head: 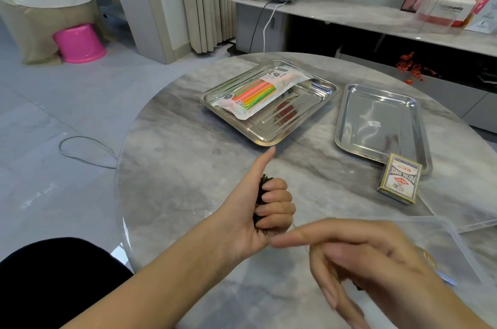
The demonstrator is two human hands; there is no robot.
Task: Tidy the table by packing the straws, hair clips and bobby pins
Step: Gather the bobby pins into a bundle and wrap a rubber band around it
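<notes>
Your left hand (269, 210) gripped a dark bundle of pins (260, 194), thumb up. Your right hand (363, 253) was blurred, forefinger out; its grip I could not tell. Straws (255, 92) lay in the far tray (231, 122).

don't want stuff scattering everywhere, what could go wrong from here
The left hand grips the dark bundle with its ends poking out of the fist; pieces could slip out onto the table. The right hand is blurred close beside that grip; a knock might scatter the bundle. The card box rests partly on the empty tray's corner and could slide if bumped.
</notes>
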